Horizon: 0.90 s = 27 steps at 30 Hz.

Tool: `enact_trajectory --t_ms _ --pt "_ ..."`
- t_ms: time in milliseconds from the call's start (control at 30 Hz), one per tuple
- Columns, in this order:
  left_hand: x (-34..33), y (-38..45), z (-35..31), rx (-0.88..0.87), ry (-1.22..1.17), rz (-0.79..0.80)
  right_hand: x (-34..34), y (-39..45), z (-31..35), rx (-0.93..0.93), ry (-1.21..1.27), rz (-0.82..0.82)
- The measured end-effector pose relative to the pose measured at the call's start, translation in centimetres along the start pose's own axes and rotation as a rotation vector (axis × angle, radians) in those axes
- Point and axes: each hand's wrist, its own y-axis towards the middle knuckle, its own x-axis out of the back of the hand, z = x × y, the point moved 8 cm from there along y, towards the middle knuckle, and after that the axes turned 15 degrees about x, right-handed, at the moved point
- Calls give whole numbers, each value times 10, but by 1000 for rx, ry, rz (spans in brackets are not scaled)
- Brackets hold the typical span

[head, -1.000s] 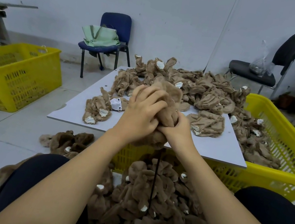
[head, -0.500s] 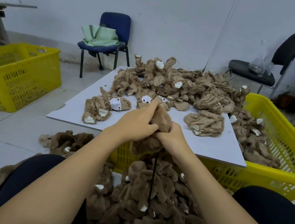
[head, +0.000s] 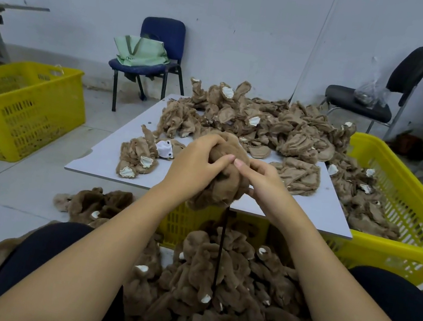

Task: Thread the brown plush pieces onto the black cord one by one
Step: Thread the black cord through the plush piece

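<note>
Brown plush piece — both hands gripping.

The plush piece between the hands is soft, fuzzy matt cloth. The cord below them looks like thin matt string. The bench beyond is smooth and matt; the crate under it is glossy perforated plastic.

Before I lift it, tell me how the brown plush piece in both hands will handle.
The brown plush piece probably flops: it bunches between the left hand and right hand. Its fuzzy pile likely grips well. It looks light, sagging softly above the black cord.
</note>
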Motion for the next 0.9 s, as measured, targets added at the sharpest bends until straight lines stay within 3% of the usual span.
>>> enact_trajectory --t_ms 133,400,600,667,800,900 --pt "-5 1 -3 29 1 -50 4 0 2 42 -94 -67" --pt "-31 7 18 257 -366 232 0 -2 -13 -86 -17 -160" --pt "-50 1 29 326 -192 316 -2 -4 -20 -175 -74 -192" --pt "-43 -2 24 232 -40 196 1 -2 -15 -140 -119 -219" --pt "-7 -21 -10 -55 144 -312 3 2 2 33 -219 -282" --pt "-6 -28 -17 -96 26 -331 7 7 20 159 -219 -313"
